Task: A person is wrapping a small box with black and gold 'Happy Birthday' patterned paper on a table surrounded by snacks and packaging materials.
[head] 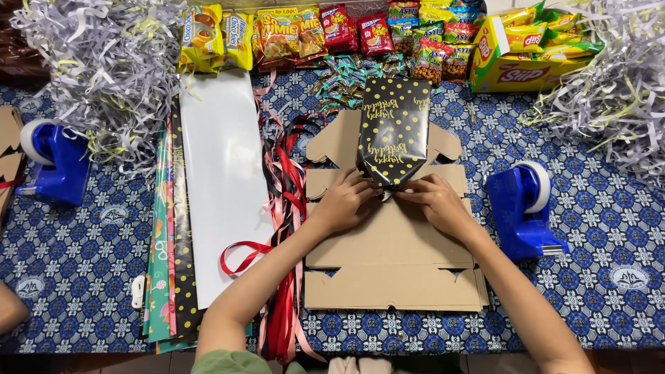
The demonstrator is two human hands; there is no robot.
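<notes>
Lying at the far left, a blue tape dispenser sits beside stacked sheets of patterned wrapping paper and red and pink ribbons. The left hand and right hand both pinch the near folded end of a black box wrapped in gold-dotted paper, which rests on flattened brown cardboard. Another blue tape dispenser stands at right.

My work surface is a table covered by a blue patterned cloth with white and orange medallions, evenly lit from above with hardly a shadow. Along the near edge I can see a dark strip below the cloth, perhaps the floor, though it is too dim to tell.
</notes>
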